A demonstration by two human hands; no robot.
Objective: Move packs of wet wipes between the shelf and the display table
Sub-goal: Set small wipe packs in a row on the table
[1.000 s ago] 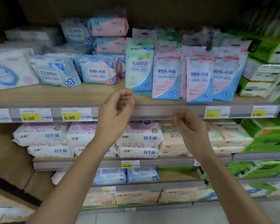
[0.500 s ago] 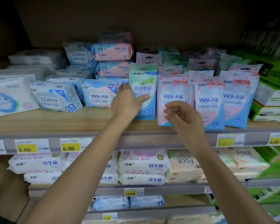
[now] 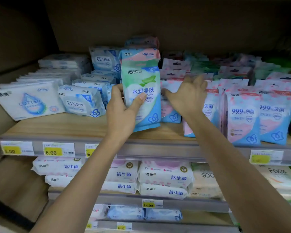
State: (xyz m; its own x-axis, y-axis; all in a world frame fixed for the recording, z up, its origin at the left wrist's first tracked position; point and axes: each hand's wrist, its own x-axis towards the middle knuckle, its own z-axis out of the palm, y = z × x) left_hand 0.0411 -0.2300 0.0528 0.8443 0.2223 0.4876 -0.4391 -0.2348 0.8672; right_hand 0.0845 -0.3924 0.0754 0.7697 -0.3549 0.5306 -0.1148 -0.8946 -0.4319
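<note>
The wooden shelf [image 3: 57, 126] carries rows of wet wipes. Pink-and-blue packs [image 3: 242, 118] stand upright on its right half, and blue-and-white packs [image 3: 81, 101] lie stacked on its left. Between them, near the front edge, a green-and-blue pack [image 3: 141, 95] stands upright. I cannot tell whether its base touches the board. The left hand [image 3: 121, 113] grasps this pack, thumb across its face and fingers behind it. The right hand [image 3: 186, 96] lies released, fingers spread over the pink packs just right of it. Yellow price tags [image 3: 53, 149] line the shelf's front rail.

Left hand [image 3: 123, 116] grips green pack [image 3: 142, 91], right hand [image 3: 187, 96] touches pink packs [image 3: 242, 118].
</note>
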